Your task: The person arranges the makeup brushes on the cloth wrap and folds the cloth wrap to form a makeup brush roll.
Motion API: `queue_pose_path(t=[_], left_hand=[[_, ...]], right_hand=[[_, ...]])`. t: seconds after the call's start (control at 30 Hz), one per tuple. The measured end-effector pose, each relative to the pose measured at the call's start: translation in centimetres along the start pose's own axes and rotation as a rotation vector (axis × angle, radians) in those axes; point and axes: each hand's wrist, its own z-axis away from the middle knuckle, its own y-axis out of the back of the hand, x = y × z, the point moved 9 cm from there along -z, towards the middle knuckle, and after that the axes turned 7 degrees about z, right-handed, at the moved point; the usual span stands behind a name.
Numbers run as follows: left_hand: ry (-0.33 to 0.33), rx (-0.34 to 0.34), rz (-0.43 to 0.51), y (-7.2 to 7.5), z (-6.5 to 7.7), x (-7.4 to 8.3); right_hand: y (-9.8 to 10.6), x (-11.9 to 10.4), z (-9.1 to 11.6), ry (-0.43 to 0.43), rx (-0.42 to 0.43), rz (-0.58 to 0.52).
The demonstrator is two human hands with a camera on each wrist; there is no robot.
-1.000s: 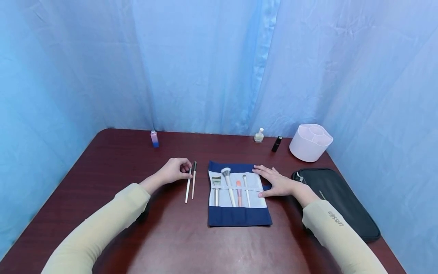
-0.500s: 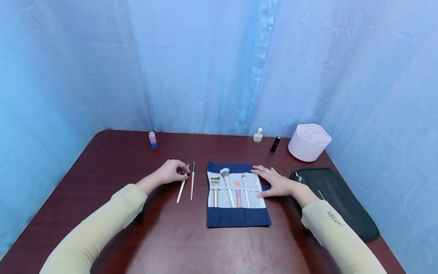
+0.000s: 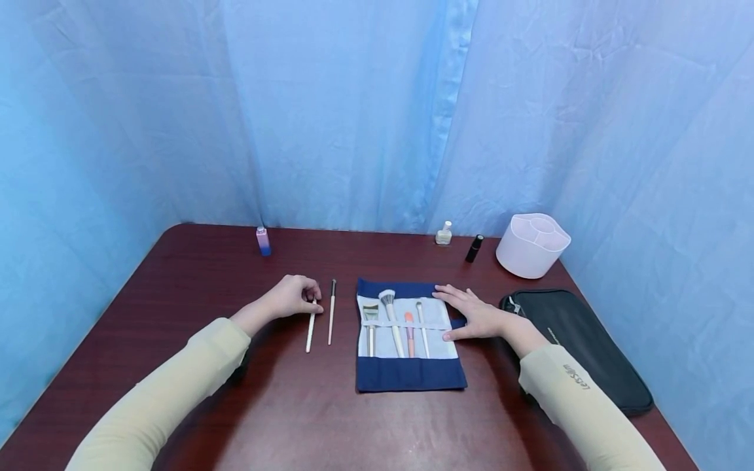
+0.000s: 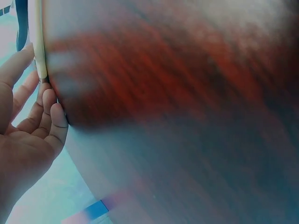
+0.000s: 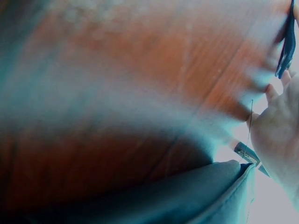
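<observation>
One white-handled brush point(image 3: 309, 333) runs along a line close to 12 and 6 o'clock (12 being the far edge of the counter in the head view), its upper part leaning slightly toward 1, its bare tip at 6. The left hand point(image 3: 297, 296) pinches it near the top between thumb and fingers, which hide the bristles. Just beside it at 3 o'clock lies a second brush point(image 3: 332, 314), nearly parallel, slim and pale, dark head toward 12. Farther out at 3, a navy brush roll point(image 3: 412, 374) lies open, whitish inside, carrying a broad flat brush point(image 3: 372, 333), a fluffy white brush point(image 3: 395, 327) tilting toward 11, an orange-headed brush point(image 3: 410, 335) and a thin white brush point(image 3: 424, 330), all heads toward 12. The right hand point(image 3: 477, 313) rests spread at the roll's 2 o'clock edge. The counter point(image 3: 265, 418) is glossy red-brown wood grain. Clockwise round the roll stand a pink-and-blue bottle point(image 3: 263, 242) at 10, a white-capped bottle point(image 3: 444, 235) past 12, a black tube point(image 3: 474, 249) at 1, a white organizer point(image 3: 527, 252) at 2, and, lying flat at 3, a black case point(image 3: 595, 340). Blue curtains point(image 3: 353, 118) hang behind and at both sides.
</observation>
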Motion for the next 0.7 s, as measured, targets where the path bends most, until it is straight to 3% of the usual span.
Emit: queue_pose_path(t=[0.23,0.7], left_hand=[[-0.017,0.040,-0.058,0.19,0.11,-0.12],[0.012,0.037,-0.034,0.62,-0.18,-0.27]], right_hand=[[0.00,0.01,0.04,0.000,0.001,-0.005],[0.16,-0.11,0.11,-0.007,-0.001,-0.003]])
